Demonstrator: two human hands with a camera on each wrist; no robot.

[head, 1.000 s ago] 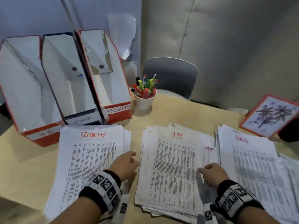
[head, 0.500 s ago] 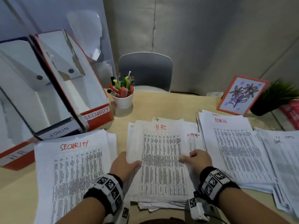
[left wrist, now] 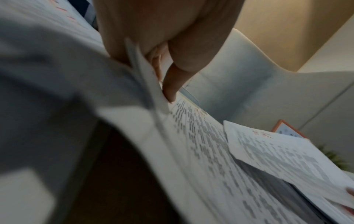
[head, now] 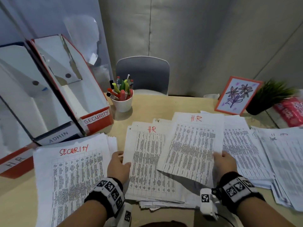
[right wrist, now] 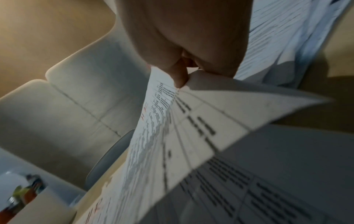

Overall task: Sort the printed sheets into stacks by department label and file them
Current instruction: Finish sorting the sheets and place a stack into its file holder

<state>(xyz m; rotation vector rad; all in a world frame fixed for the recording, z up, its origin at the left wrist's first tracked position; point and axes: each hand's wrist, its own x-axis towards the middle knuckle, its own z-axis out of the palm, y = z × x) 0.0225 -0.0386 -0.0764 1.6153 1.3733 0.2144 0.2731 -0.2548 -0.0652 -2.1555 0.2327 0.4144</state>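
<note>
An HR stack (head: 147, 163) of printed sheets lies at the table's centre. My left hand (head: 118, 163) pinches its left edge, thumb on top (left wrist: 168, 89). My right hand (head: 224, 163) pinches the right edge of a single HR sheet (head: 191, 149), which is raised and tilted over the stack's right side. In the right wrist view the HR sheet (right wrist: 172, 136) hangs from the thumb and fingers. A SECURITY stack (head: 72, 177) lies to the left and another stack (head: 242, 153) to the right. Three file boxes stand at the left: HR (head: 14, 161), ADMIN (head: 60, 136), SECURITY (head: 96, 118).
A white cup of pens (head: 122, 99) stands behind the stacks, with a grey chair (head: 142, 74) beyond the table. A flower picture (head: 237, 95), a potted plant (head: 270, 95) and a red packet (head: 291, 110) sit back right. A loose pile of sheets (head: 287, 161) lies far right.
My right hand has taken the top HR sheet off the stack and lifted it up and to the right. My left hand has closed on the stack's left edge.
</note>
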